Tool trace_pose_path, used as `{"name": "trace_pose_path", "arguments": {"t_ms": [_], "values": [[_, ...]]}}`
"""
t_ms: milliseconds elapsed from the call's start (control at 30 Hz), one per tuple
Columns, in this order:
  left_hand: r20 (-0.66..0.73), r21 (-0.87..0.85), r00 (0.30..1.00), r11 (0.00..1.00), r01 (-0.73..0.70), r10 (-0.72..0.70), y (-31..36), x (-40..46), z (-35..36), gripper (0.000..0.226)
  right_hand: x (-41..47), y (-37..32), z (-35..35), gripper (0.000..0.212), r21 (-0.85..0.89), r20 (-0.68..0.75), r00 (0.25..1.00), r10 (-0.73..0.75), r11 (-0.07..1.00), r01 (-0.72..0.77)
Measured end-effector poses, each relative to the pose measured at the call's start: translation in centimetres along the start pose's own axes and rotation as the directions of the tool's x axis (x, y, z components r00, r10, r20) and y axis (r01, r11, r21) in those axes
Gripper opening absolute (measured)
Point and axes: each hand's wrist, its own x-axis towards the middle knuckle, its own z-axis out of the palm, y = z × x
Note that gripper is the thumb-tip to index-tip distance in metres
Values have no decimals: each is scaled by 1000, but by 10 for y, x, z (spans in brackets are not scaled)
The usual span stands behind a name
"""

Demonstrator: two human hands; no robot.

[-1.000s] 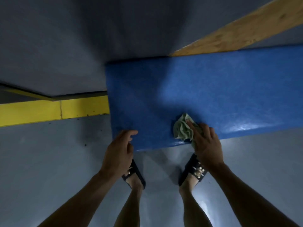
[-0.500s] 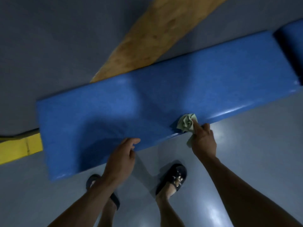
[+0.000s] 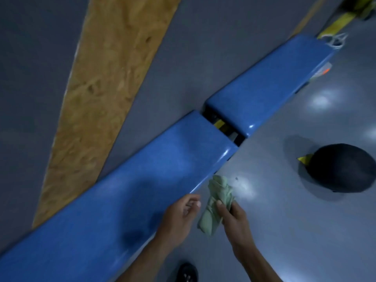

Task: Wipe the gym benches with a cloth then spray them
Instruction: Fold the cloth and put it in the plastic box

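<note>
A: What sits nearest?

B: A dark sandal (image 3: 187,272) on the grey floor (image 3: 284,220), at the near edge, between the two forearms.

A: And the hands?

B: The right hand (image 3: 234,218) is the working grip: fingers and thumb are curled round a pale green cloth (image 3: 216,204), holding it bunched, with its ends sticking out above and below the fist. The cloth hangs over the floor, just beside the near edge of the long blue counter (image 3: 126,200); whether its top end brushes that edge I cannot tell.

A: The left grip?

B: The left hand (image 3: 179,216) holds nothing. Its fingers are loosely bent and relaxed, over the counter's near edge, just left of the cloth. I cannot tell if it touches the padding.

A: How does the counter lie?

B: It runs from near left to far right. Past a narrow gap, where dark frame and a bit of yellow show, a second blue pad (image 3: 270,84) carries on in the same line.

A: Anything to the right?

B: A black rounded object (image 3: 339,167) on the floor, well apart from the hands, with a small yellow piece at its left side.

A: And farther off?

B: A broad wooden board (image 3: 105,88) beyond the counter on the left. At the far right corner, a yellow strip (image 3: 335,25) and some white cord, too blurred to say more.
</note>
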Motion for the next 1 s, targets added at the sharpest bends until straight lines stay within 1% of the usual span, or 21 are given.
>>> {"name": "trace_pose_path", "arguments": {"t_ms": [100, 200, 267, 300, 333, 433, 500, 567, 633, 700, 767, 833, 900, 1000], "values": [[132, -110, 991, 994, -11, 26, 59, 20, 24, 19, 5, -44, -31, 17, 156, -11, 1000, 19, 988, -17], [204, -172, 978, 985, -6, 42, 106, 43, 44, 35, 17, -87, -64, 23, 291, -52, 997, 58, 956, -40], [232, -171, 972, 985, 6, 35, 134, 62, 53, 50, 28, -115, -86, 25, 371, -82, 994, 77, 928, -41], [258, -158, 966, 987, 4, 37, 149, 72, 57, 51, 35, -129, -96, 26, 399, -88, 992, 87, 916, -45], [292, -148, 955, 989, -6, 49, 165, 82, 62, 46, 42, -144, -107, 27, 427, -92, 991, 96, 903, -48], [372, -147, 923, 988, -42, 95, 212, 120, 75, 22, 69, -188, -138, 29, 511, -112, 987, 115, 859, -42], [416, -147, 902, 987, -60, 116, 247, 150, 83, 17, 89, -218, -158, 30, 578, -109, 987, 117, 815, -33], [459, -130, 880, 989, -64, 117, 279, 183, 91, 16, 111, -246, -179, 30, 603, -96, 990, 106, 797, -27], [486, -101, 863, 990, -98, 136, 308, 213, 99, 18, 131, -270, -201, 33, 611, -90, 992, 89, 792, -16], [515, -60, 842, 986, -155, 163, 340, 245, 110, 22, 152, -292, -225, 38, 623, -122, 992, 45, 781, 41], [536, -28, 827, 983, -180, 167, 377, 273, 126, 21, 168, -313, -253, 44, 616, -166, 986, 16, 783, 91], [547, -32, 818, 981, -192, 178, 414, 296, 148, 25, 184, -330, -286, 46, 636, -216, 976, 28, 762, 119], [552, -47, 813, 980, -194, 187, 450, 322, 177, 26, 205, -341, -325, 43, 674, -250, 966, 60, 728, 129], [577, -108, 796, 983, -146, 182, 503, 361, 226, 26, 243, -360, -392, 39, 693, -286, 955, 75, 705, 152]]}}
